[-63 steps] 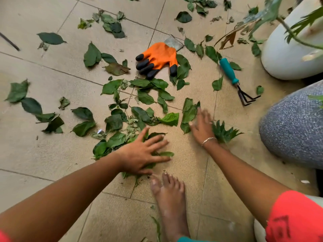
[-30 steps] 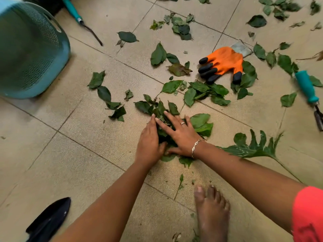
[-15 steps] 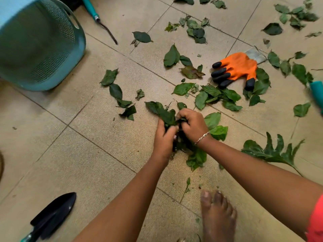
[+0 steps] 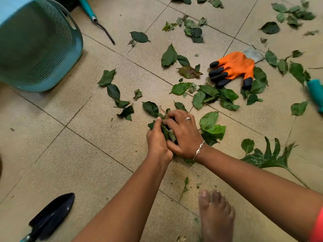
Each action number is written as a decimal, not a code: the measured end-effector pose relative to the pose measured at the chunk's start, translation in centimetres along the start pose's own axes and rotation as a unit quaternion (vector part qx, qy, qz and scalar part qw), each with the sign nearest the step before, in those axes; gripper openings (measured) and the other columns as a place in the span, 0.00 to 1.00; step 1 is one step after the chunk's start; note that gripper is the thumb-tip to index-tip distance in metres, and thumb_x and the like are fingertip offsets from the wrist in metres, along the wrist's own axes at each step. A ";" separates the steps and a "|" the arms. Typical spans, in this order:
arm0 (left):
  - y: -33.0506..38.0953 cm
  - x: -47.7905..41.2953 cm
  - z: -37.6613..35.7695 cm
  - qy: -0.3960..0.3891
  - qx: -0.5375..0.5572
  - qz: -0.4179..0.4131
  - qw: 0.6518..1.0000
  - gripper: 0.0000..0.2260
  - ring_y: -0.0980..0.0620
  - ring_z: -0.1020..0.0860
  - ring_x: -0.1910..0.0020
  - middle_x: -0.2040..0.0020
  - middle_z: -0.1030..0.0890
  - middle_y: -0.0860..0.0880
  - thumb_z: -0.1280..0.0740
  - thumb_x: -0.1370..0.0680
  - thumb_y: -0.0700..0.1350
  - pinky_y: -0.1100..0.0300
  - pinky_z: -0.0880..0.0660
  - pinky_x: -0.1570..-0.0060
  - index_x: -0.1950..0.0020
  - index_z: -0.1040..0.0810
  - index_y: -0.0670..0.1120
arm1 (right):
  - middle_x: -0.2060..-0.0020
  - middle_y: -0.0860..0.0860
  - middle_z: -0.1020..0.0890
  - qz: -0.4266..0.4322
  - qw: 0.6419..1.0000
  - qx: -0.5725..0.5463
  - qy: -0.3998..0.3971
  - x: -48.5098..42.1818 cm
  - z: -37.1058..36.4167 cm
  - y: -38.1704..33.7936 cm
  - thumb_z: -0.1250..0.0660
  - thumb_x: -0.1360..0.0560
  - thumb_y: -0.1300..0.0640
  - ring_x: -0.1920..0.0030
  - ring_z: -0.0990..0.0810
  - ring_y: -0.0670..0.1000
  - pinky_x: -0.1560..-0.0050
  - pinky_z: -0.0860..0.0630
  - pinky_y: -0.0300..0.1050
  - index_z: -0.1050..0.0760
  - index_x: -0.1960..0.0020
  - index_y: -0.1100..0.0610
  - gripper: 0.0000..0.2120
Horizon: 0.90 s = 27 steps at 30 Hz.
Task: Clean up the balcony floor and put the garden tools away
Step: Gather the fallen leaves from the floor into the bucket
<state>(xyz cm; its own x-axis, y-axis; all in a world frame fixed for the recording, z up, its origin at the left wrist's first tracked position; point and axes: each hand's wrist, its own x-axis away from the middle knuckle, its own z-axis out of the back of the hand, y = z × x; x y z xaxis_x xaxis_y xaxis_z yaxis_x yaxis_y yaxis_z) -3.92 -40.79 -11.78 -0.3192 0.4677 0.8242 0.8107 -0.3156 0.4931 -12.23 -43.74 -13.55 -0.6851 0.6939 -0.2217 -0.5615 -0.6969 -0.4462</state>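
Green leaves lie scattered over the tan tiled floor. My left hand (image 4: 157, 140) and my right hand (image 4: 183, 135) are pressed together around a bunch of leaves (image 4: 167, 132) low over the floor, fingers curled on it. A teal perforated basket (image 4: 40, 49) stands at the upper left. An orange glove with black fingertips (image 4: 234, 67) lies at the upper right. A black trowel (image 4: 50, 217) lies at the bottom left. A teal-handled weeder tool (image 4: 97, 20) lies by the basket. Another teal tool handle (image 4: 316, 95) shows at the right edge.
A large lobed leaf (image 4: 269, 156) lies right of my right forearm. A cluster of leaves (image 4: 213, 96) sits below the glove, and more leaves (image 4: 192, 30) lie farther back. My bare foot (image 4: 215, 215) stands at the bottom centre.
My hands swept the leaves together, then closed on the bunch and squeezed nearer each other. The view has shifted left, bringing the basket and trowel into sight.
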 end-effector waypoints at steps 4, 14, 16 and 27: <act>0.4 -0.3 0.7 0.044 -0.067 -0.078 0.994 0.06 0.47 0.20 0.59 0.60 0.20 0.45 0.38 0.20 0.44 0.58 0.22 0.63 0.52 0.25 0.42 | 0.37 0.57 0.29 0.030 0.996 -0.016 -0.083 1.5 0.9 2.3 0.49 0.28 0.34 0.33 0.35 0.56 0.33 0.42 0.58 0.37 0.34 0.55 0.32; -3.1 -1.9 6.9 -0.092 -0.754 -0.392 0.519 0.24 0.43 0.39 0.30 0.29 0.36 0.41 0.41 0.22 0.52 0.48 0.38 0.32 0.26 0.37 0.47 | 0.26 0.58 0.52 -0.029 0.954 0.147 -0.262 7.0 0.7 6.9 0.57 0.38 0.19 0.27 0.54 0.57 0.33 0.49 0.70 0.64 0.24 0.53 0.55; -3.9 -1.6 7.7 -0.122 -0.798 -0.391 0.441 0.36 0.40 0.36 0.32 0.32 0.30 0.38 0.51 0.25 0.69 0.42 0.33 0.37 0.28 0.36 0.44 | 0.26 0.61 0.52 0.007 0.946 0.173 -0.276 6.9 -0.5 5.7 0.56 0.39 0.19 0.27 0.52 0.60 0.34 0.47 0.72 0.64 0.24 0.55 0.57; -5.1 -3.2 8.1 -0.093 -0.775 -0.522 0.344 0.31 0.44 0.33 0.44 0.46 0.22 0.41 0.48 0.29 0.67 0.48 0.38 0.49 0.38 0.33 0.45 | 0.28 0.55 0.71 0.033 0.937 0.194 -0.288 -0.1 -0.7 6.8 0.37 0.38 0.32 0.28 0.69 0.60 0.33 0.60 0.73 0.75 0.29 0.43 0.55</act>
<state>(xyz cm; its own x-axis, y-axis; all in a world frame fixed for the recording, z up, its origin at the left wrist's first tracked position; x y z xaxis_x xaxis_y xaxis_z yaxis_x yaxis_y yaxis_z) -3.06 -33.98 -19.16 0.1138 0.9935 0.0107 -0.9795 0.1104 0.1683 -15.69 -48.39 -17.14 -0.7989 0.5116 0.3163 -0.5587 -0.8260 -0.0752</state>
